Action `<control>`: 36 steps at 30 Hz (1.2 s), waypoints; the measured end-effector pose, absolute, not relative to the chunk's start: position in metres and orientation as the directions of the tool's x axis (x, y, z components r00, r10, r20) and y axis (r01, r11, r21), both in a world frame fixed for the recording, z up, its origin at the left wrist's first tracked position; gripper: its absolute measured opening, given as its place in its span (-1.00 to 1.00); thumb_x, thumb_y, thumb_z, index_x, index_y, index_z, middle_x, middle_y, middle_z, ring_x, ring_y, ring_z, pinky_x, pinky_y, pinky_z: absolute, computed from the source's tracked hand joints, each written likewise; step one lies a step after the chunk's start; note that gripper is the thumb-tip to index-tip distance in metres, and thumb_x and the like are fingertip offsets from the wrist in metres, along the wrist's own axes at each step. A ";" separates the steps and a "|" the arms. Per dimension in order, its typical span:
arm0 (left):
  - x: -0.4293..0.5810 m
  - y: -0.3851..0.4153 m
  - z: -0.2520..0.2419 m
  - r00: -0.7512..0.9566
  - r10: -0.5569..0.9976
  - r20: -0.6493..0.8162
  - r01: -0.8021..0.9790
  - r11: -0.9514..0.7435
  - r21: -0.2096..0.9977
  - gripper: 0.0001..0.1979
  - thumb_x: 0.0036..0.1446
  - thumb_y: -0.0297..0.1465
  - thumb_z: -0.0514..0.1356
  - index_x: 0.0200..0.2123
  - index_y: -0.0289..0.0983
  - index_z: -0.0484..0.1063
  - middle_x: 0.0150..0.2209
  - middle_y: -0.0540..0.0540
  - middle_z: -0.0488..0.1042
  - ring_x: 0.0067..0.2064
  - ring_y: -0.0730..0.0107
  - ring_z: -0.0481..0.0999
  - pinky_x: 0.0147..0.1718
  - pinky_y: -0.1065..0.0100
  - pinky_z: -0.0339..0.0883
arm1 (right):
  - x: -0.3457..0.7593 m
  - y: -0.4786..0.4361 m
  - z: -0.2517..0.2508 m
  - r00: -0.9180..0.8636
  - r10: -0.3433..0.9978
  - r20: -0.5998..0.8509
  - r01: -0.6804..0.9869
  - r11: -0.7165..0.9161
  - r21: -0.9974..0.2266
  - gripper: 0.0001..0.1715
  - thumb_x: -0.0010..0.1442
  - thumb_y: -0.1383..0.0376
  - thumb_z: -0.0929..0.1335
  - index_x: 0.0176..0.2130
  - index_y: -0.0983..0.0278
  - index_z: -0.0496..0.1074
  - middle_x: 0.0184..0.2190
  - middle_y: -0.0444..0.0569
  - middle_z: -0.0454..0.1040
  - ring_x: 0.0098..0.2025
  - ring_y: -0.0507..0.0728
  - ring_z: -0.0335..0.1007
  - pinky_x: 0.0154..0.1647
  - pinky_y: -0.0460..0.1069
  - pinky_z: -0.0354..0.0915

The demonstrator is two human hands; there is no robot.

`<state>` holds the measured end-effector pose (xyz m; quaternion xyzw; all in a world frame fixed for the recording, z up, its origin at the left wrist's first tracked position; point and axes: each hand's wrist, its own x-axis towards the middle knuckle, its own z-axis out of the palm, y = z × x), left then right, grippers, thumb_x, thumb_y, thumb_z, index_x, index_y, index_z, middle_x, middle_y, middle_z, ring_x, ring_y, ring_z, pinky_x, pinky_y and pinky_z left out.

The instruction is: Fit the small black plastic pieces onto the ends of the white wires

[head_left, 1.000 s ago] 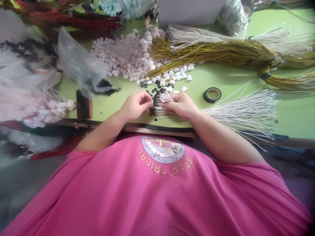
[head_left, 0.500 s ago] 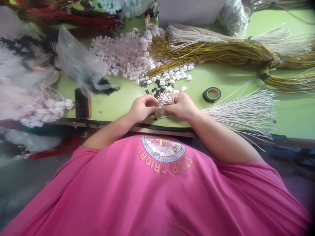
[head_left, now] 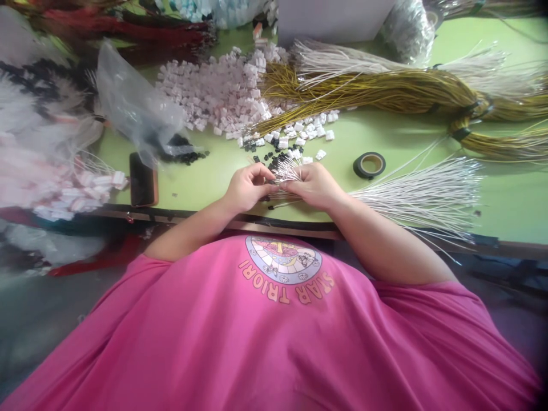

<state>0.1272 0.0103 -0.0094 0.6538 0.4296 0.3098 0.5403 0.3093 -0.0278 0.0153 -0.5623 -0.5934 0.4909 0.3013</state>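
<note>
My right hand (head_left: 319,185) is closed around a bundle of thin white wires (head_left: 415,197). The loose length fans out to the right under my forearm, and the tips (head_left: 287,169) stick out between my two hands. At those tips, my left hand (head_left: 248,187) is closed with thumb and forefinger in a pinch. What lies between these fingertips is too small to make out. Small black connector pieces (head_left: 269,155) lie scattered just beyond the fingers, and one black piece (head_left: 270,208) is near the table's front edge.
A heap of white connector housings (head_left: 214,94) lies behind my hands, beside yellow wire bundles (head_left: 385,94). A roll of black tape (head_left: 369,165) sits to the right. On the left are a phone (head_left: 144,180), a clear plastic bag (head_left: 132,103) and piled white-ended wires (head_left: 51,165).
Almost nothing differs. My left fingertips have shifted very slightly at the wire tips, and both hands keep their places.
</note>
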 end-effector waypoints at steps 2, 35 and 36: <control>0.127 0.010 -0.009 0.439 0.897 -0.054 0.231 -0.054 0.972 -0.70 -0.24 -0.23 0.40 -0.48 -0.27 0.42 -0.53 0.00 0.40 -0.47 0.49 0.38 -0.52 0.45 0.23 | 0.309 -0.028 0.015 -0.190 0.964 -0.187 0.356 -0.110 -0.928 -0.71 -0.02 0.26 0.34 -0.63 0.33 0.21 -0.67 -0.22 0.08 -0.59 -0.10 -0.03 -0.58 -0.11 -0.05; 0.094 0.039 0.011 0.640 0.767 0.053 0.571 -0.520 0.636 -0.86 0.06 -0.39 0.16 -0.30 -0.26 0.48 -0.30 -0.07 0.44 -0.29 0.39 0.40 -0.22 0.33 0.28 | 0.316 -0.028 0.013 -0.200 0.975 -0.102 0.436 -0.005 -0.900 -0.76 -0.07 0.24 0.38 -0.60 0.32 0.29 -0.62 -0.16 0.24 -0.49 -0.02 0.13 -0.45 -0.08 0.05; 0.095 0.051 0.008 0.617 0.785 0.056 0.607 -0.520 0.601 -0.83 0.07 -0.41 0.12 -0.28 -0.26 0.49 -0.27 -0.08 0.45 -0.25 0.36 0.40 -0.18 0.31 0.26 | 0.315 -0.028 0.014 -0.200 0.974 -0.104 0.426 -0.009 -0.904 -0.75 -0.07 0.24 0.37 -0.60 0.32 0.27 -0.63 -0.17 0.22 -0.50 -0.03 0.11 -0.46 -0.08 0.04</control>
